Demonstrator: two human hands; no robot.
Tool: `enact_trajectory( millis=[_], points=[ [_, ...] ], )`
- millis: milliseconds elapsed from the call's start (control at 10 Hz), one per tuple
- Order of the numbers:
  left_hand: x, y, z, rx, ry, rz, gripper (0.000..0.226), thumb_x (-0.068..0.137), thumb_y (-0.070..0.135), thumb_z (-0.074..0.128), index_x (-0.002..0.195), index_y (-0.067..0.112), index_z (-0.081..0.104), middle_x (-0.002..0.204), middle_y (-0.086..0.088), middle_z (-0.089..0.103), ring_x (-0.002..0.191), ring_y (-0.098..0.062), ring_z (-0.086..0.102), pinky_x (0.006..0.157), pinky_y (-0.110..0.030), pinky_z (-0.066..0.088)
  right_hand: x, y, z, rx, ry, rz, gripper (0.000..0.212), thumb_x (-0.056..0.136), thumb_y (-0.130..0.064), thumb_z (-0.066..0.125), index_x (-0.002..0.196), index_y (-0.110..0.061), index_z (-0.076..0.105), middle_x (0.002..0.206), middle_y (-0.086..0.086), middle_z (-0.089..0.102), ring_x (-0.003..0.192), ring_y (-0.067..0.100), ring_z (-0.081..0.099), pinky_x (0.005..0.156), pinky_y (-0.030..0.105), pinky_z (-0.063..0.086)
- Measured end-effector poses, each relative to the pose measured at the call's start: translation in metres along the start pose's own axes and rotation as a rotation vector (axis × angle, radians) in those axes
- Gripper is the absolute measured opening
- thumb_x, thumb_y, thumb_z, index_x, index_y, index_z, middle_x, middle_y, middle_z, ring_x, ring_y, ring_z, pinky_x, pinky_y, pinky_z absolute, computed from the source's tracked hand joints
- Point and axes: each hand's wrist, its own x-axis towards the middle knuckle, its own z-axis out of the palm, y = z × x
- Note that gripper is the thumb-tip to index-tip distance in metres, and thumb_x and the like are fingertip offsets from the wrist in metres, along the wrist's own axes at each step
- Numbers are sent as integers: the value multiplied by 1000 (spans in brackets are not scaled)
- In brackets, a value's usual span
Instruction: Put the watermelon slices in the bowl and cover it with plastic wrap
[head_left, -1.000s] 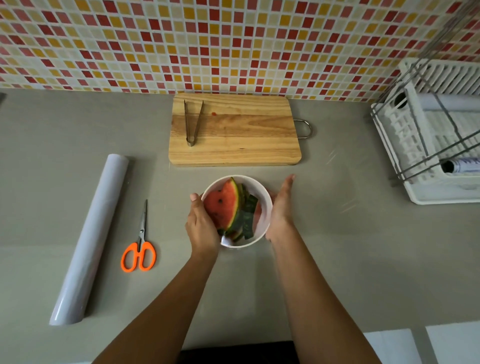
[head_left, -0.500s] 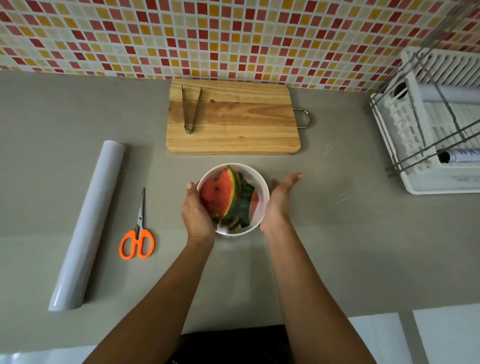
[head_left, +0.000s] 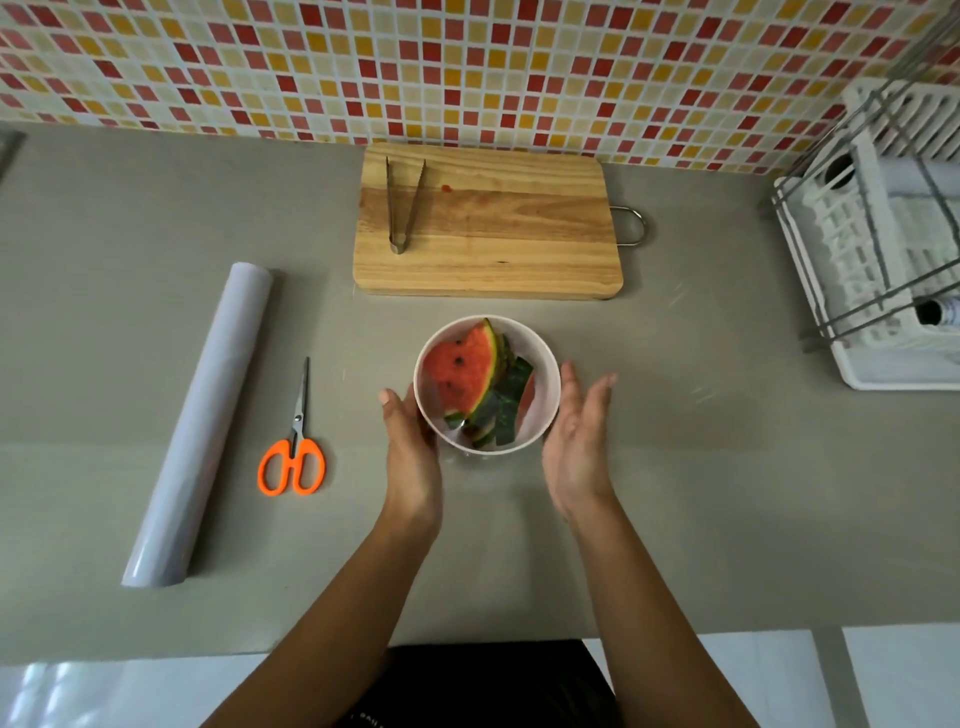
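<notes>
A white bowl (head_left: 546, 364) stands on the grey counter in front of the cutting board. Several watermelon slices (head_left: 464, 375) lie in it, red flesh to the left and green rind to the right. A shiny film seems to lie over the bowl's near part. My left hand (head_left: 410, 451) rests flat against the bowl's left side with straight fingers. My right hand (head_left: 577, 436) hovers just right of the bowl, fingers spread and relaxed, a little off the rim. The roll of plastic wrap (head_left: 201, 422) lies on the counter at the left.
Orange-handled scissors (head_left: 292, 452) lie between the roll and the bowl. A wooden cutting board (head_left: 498, 234) with metal tongs (head_left: 402, 205) on it sits behind the bowl against the tiled wall. A white dish rack (head_left: 878, 270) stands at the right.
My right hand has come off the bowl's right side and opened outward. My left hand has slid lower along the bowl's left side. The camera has shifted a little.
</notes>
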Motion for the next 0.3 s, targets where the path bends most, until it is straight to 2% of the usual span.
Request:
enact_trajectory(
  millis=[100, 200, 300],
  points=[
    [-6, -1, 11, -6, -43, -24, 62, 97, 55, 11, 135, 23, 48, 133, 4, 56, 120, -3, 51, 93, -16, 42, -3, -1, 6, 7, -60, 9, 90, 71, -73, 9, 148, -26, 14, 157, -2, 17, 142, 12, 20, 117, 33, 16],
    [-3, -6, 20, -118, -24, -25, 58, 98, 53, 15, 135, 24, 48, 132, 2, 56, 116, -5, 54, 90, -17, 46, -3, 3, 11, 76, -74, -58, 74, 81, -66, 10, 136, -25, 37, 140, -3, 43, 123, 4, 44, 99, 18, 36],
    [-4, -7, 24, -207, -17, -25, 57, 98, 53, 17, 135, 22, 48, 129, -1, 58, 118, -11, 54, 97, -26, 45, -2, 3, 11, 122, -71, -35, 62, 85, -64, 10, 127, -31, 41, 132, -7, 47, 112, -4, 47, 89, 14, 38]
  ],
)
